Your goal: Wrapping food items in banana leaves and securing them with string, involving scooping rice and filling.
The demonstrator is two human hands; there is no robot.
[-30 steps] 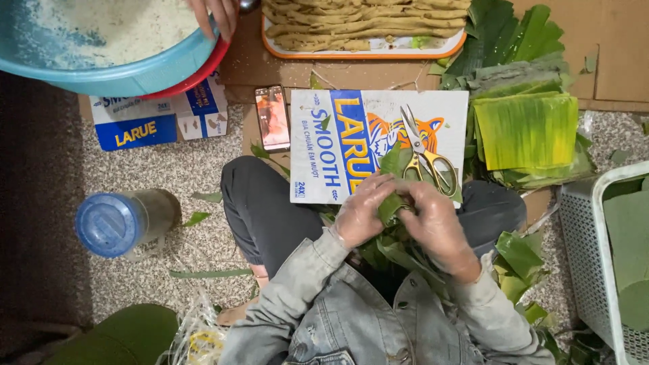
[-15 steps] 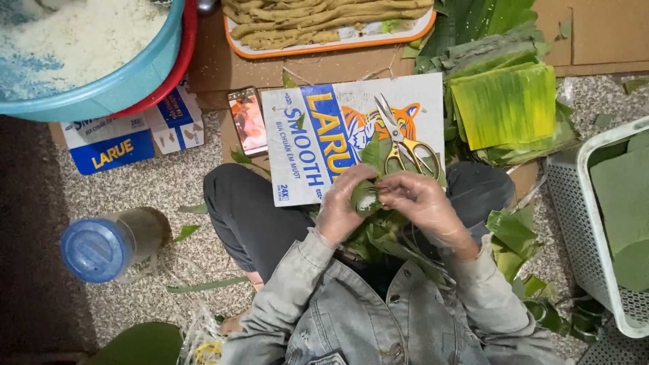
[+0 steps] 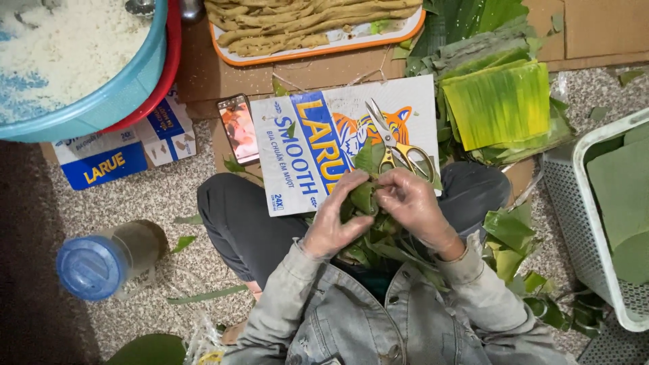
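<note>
Both hands were closed around one small leaf parcel (image 3: 364, 199), held over the lap just at the near edge of the card (image 3: 318, 155). The left hand (image 3: 336, 220) was cupped under and around it, and the right hand (image 3: 412, 206) was pinched on its top fold.

Stuff that could've gone wrong, as a guess: the fold could've sprung open if the pinch got loosened, since the leaf looked stiff and nothing tying it could be seen. Any filling would then have been dropped into the leaf scraps (image 3: 378, 247) in the lap. The scissors (image 3: 395, 145) were lying open right beside the right hand's knuckles, so a finger could've been nicked on a careless reach. The phone (image 3: 238, 128) was sitting just off the card too, easily knocked.

Hard to tell: what was inside the parcel, hidden by the fingers. The rice basin (image 3: 101, 101) and the tray (image 3: 318, 44) of yellowish strips were cut off at the top, the basket (image 3: 574, 203) at the right. The jar (image 3: 101, 260) contents couldn't be made out.
</note>
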